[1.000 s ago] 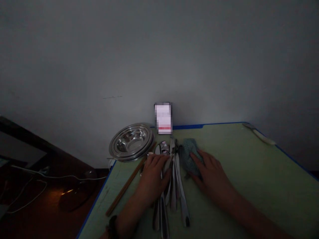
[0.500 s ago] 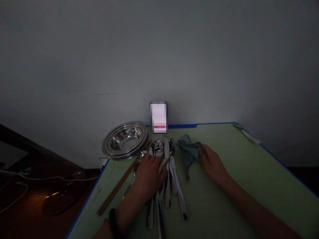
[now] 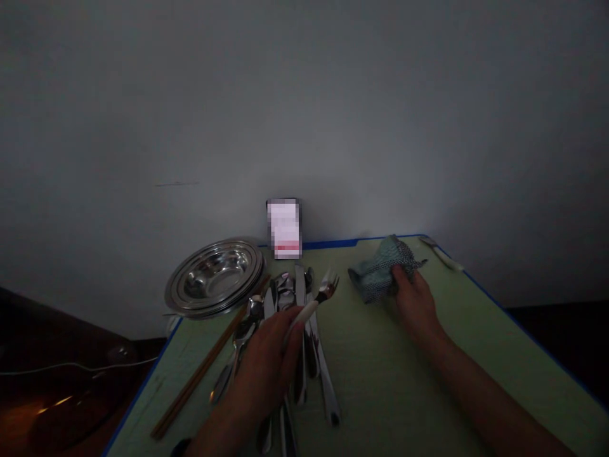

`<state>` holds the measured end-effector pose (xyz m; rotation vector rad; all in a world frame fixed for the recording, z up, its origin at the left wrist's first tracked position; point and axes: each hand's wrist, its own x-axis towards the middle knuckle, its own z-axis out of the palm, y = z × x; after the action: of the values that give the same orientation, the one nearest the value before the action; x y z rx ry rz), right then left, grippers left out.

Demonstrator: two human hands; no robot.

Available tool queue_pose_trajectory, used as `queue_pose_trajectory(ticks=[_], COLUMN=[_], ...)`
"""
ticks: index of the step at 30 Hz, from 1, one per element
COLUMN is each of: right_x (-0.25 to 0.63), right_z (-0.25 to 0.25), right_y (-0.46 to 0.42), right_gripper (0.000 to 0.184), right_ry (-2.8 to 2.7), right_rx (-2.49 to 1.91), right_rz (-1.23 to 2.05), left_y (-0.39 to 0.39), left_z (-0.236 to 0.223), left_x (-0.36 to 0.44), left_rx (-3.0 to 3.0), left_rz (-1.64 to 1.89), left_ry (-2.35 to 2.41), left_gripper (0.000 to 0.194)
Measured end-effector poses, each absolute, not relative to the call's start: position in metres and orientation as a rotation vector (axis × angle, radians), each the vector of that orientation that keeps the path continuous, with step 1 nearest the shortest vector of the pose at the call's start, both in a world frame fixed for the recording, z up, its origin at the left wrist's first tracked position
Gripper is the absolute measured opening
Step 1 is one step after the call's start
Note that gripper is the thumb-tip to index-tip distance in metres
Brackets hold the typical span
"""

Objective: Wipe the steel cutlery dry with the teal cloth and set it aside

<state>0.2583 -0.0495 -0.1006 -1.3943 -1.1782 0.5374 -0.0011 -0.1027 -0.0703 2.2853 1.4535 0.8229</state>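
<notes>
My left hand (image 3: 266, 362) is closed on a metal fork (image 3: 314, 301) and holds it lifted above a pile of cutlery (image 3: 295, 336), tines pointing up and to the right. My right hand (image 3: 415, 299) grips a bunched grey-green cloth (image 3: 383, 270), raised off the green table (image 3: 428, 381) to the right of the fork. Spoons and knives lie side by side beneath my left hand.
Stacked steel bowls (image 3: 214, 279) sit at the table's back left corner. Wooden chopsticks (image 3: 204, 371) lie along the left edge. A small lit screen (image 3: 284, 228) leans on the wall. A pale utensil (image 3: 440, 254) lies at the back right. Cables run over the dark floor on the left.
My left hand has picked a fork out of the pile and raised it. My right hand has gathered the cloth and lifted it up and to the right.
</notes>
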Motion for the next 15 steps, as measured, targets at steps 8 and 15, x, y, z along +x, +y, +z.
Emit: queue_pose_trajectory(ticks=[8, 15], right_x=[0.273, 0.267], right_z=[-0.014, 0.008], right_y=[-0.018, -0.004], right_gripper=[0.018, 0.025], right_ry=[-1.842, -1.84], right_rx=[-1.464, -1.57], right_rz=[0.551, 0.404], left_y=[-0.049, -0.028], left_z=[-0.02, 0.036], left_x=[0.002, -0.003], left_rx=[2.196, 2.362], left_rz=[0.671, 0.428], left_ry=[1.184, 1.253], left_gripper=[0.037, 0.027])
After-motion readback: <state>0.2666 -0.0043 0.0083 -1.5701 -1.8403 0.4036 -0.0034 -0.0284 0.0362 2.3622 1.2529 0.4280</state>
